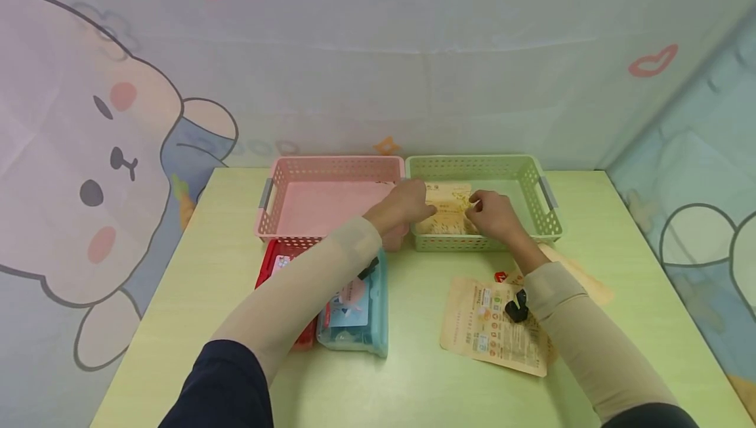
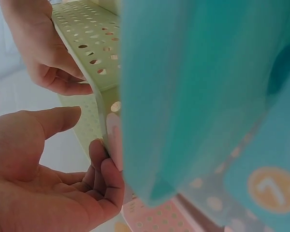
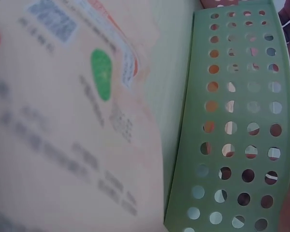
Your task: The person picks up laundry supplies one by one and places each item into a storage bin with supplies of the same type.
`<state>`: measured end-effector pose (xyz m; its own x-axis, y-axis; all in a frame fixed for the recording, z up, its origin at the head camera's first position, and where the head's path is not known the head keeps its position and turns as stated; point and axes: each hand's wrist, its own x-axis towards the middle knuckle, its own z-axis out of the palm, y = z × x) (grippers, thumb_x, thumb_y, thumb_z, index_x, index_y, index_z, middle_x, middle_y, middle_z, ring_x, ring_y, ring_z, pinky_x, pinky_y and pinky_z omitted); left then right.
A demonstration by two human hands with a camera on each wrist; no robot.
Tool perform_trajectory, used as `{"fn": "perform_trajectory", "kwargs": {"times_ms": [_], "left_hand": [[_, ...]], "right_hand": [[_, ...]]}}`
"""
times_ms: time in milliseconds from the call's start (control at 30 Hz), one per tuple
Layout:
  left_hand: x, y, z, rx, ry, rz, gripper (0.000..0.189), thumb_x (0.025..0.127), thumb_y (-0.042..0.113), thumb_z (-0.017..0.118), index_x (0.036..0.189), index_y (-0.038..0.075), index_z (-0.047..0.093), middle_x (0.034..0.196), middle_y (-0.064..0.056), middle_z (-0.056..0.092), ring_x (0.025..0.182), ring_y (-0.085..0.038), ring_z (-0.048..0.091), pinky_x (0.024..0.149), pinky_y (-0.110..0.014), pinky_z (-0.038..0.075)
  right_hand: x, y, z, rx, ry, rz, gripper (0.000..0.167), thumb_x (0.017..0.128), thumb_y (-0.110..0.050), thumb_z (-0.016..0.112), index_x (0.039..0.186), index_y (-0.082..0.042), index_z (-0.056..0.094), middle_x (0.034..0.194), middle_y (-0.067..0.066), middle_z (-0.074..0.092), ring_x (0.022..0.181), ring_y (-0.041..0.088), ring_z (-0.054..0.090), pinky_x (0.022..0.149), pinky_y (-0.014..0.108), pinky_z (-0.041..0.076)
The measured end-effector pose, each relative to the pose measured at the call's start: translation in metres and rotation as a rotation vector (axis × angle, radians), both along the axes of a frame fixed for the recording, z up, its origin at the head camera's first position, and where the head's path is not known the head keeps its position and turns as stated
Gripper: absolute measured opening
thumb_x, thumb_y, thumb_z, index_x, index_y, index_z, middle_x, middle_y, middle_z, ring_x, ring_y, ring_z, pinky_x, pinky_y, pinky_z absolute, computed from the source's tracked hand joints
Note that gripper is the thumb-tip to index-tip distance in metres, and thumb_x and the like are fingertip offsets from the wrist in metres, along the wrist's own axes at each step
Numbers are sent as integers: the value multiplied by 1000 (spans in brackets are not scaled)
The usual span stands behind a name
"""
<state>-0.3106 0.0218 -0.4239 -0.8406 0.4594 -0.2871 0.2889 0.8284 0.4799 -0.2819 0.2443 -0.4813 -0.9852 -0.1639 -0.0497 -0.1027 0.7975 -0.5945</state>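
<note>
A yellow-brown printed packet (image 1: pixel 447 208) lies in the left part of the green basket (image 1: pixel 472 243). My left hand (image 1: pixel 407 205) is over the adjoining rims of the green basket and the pink basket (image 1: pixel 331 165), near the packet's left edge. In the left wrist view the thumb of my left hand (image 2: pixel 48 169) stands apart from its bent fingers, whose tips are right at the rim. My right hand (image 1: pixel 493 214) reaches in over the green basket's front rim, bent fingertips at the packet's right edge; I cannot tell whether they pinch it.
Under my left forearm, a red box (image 1: pixel 268 264) and a teal box (image 1: pixel 380 323) with a printed label stand before the pink basket. Several kraft packets (image 1: pixel 463 316) lie overlapping near my right forearm. Patterned cloth (image 1: pixel 472 86) hangs behind the table (image 1: pixel 413 388).
</note>
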Motion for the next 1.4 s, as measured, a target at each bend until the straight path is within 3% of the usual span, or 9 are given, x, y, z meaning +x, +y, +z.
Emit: {"fn": "perform_trajectory", "kwargs": {"times_ms": [367,700,933,1133,1400], "left_hand": [[6,-2,5,11,-10,18,39,105,28,68,78,11,46,61,4,38,47,-8,37,50,-22,38],[7,-2,0,28,18,17,31,103,27,72,89,8,51,77,-1,46,56,-11,42,59,-25,43],[3,-1,-2,10,2,15,39,103,27,71,77,11,47,61,4,38,47,-9,35,49,-23,37],[3,-3,-2,28,-7,15,41,103,26,72,74,11,46,58,4,36,45,-8,34,49,-23,36],[5,-5,2,3,11,-6,33,103,29,71,87,9,50,78,-1,44,56,-11,38,57,-25,39]], "right_hand": [[0,-5,-3,89,22,-40,43,104,-18,58,136,11,59,110,26,72,81,32,70,73,49,57],[2,-5,-7,97,40,-53,42,103,-20,58,135,8,61,106,24,73,74,28,68,67,44,55],[0,-5,-6,100,46,-44,43,104,-19,60,135,9,60,107,25,73,77,29,70,68,46,57],[1,-6,-5,111,45,-41,43,104,-20,61,136,10,59,107,25,73,80,31,71,69,48,58],[3,-6,-4,94,56,-18,46,104,-21,64,138,10,56,102,22,73,78,29,70,70,48,58]]}}
